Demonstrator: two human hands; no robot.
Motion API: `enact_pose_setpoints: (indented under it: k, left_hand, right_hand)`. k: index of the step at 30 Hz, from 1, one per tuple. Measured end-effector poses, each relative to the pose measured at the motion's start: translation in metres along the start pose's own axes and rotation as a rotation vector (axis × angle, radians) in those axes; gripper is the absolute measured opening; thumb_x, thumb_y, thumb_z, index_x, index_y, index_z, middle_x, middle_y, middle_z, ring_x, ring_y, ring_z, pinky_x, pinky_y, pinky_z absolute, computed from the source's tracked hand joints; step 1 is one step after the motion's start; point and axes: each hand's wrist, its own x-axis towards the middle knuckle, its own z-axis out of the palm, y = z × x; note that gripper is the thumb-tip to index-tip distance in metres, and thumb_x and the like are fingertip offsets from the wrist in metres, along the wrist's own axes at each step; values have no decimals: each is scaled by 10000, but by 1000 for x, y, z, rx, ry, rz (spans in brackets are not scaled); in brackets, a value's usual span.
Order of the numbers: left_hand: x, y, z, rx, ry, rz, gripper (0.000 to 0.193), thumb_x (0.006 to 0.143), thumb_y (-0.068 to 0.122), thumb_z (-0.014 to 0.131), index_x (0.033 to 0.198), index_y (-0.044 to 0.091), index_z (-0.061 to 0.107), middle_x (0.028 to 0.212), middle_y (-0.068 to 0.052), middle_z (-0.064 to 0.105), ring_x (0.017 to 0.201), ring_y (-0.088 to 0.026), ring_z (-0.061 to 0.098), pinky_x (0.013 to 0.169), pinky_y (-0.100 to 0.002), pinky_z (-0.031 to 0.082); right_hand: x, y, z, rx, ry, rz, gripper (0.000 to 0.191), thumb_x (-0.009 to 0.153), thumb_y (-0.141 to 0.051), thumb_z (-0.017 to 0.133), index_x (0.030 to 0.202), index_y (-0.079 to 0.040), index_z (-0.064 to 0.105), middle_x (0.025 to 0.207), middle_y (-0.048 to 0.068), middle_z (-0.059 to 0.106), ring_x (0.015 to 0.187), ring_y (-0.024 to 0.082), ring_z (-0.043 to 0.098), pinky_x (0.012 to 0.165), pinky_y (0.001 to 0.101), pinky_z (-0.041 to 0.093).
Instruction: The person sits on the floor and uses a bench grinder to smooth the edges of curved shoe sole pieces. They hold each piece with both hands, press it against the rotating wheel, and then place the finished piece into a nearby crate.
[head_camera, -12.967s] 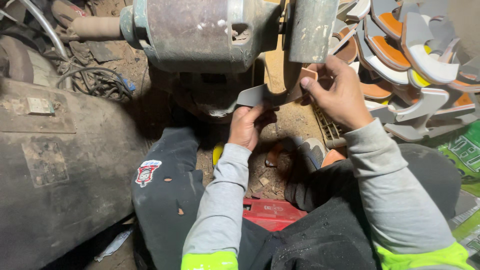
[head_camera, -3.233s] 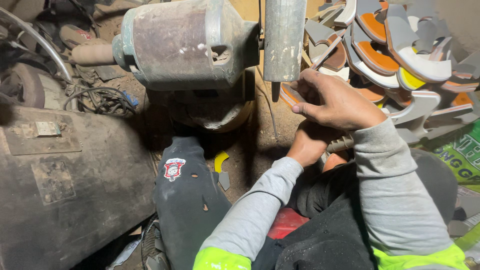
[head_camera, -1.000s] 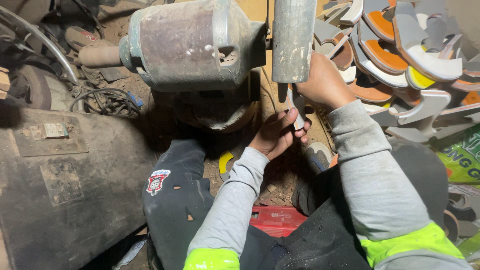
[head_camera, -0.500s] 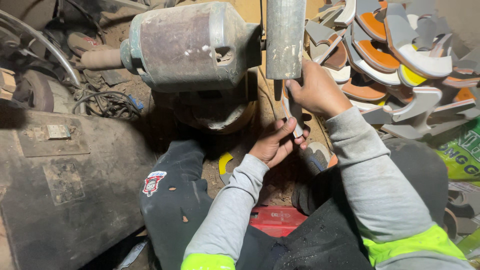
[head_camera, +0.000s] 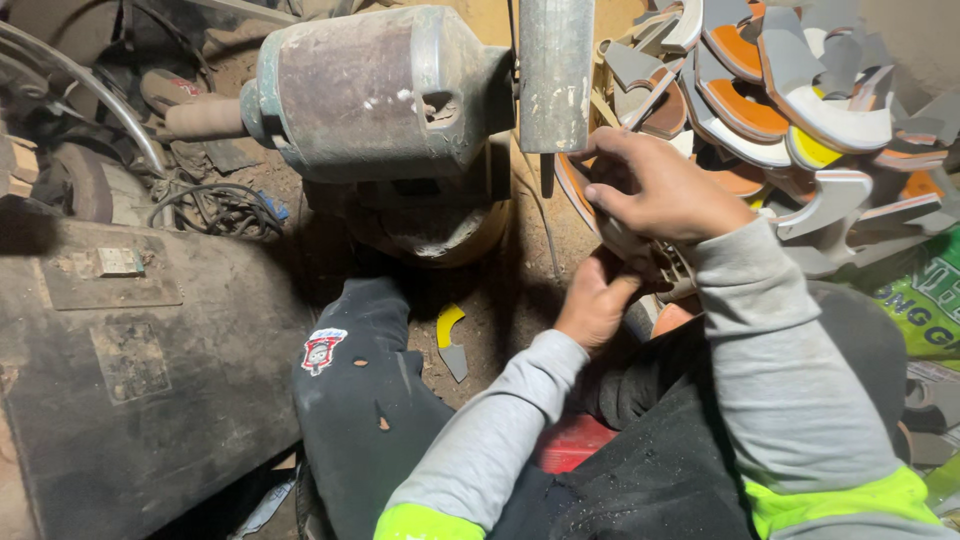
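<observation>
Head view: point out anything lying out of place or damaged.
A yellow and grey curved piece lies alone on the dirt floor, apart from the heap of similar pieces at upper right. The dark trouser leg shows small holes.

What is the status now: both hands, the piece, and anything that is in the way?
Right hand and left hand both grip one curved sole piece. Piece sits just below the grinder wheel. Sole pile crowds the right.

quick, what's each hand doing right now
left hand: closed on the lower end of a shoe sole piece
right hand: gripping the same piece higher up
</observation>
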Motion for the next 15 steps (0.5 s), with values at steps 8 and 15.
enact_pose_setpoints:
  k: [8, 15]
  left_hand:
    - [-14, 9, 28, 723, 405, 131, 336, 837, 152, 719, 1106, -13, 603, 1056, -227, 734, 959, -379, 731, 868, -438, 572]
    - [-5, 11, 25, 857, 374, 38, 307, 856, 218, 732, 977, -50, 643, 994, -261, 728, 924, -388, 721, 857, -451, 559]
  right_hand:
    - [-25, -1, -47, 194, -295, -34, 431, 913, -246, 693, 1283, -34, 630, 1133, 58, 701, 1053, 156, 638, 916, 312, 518]
    - [-23, 7, -40, 202, -190, 38, 514, 884, -268, 726, 1315, -19, 598, 1115, 75, 696, 1044, 163, 648, 932, 309, 508]
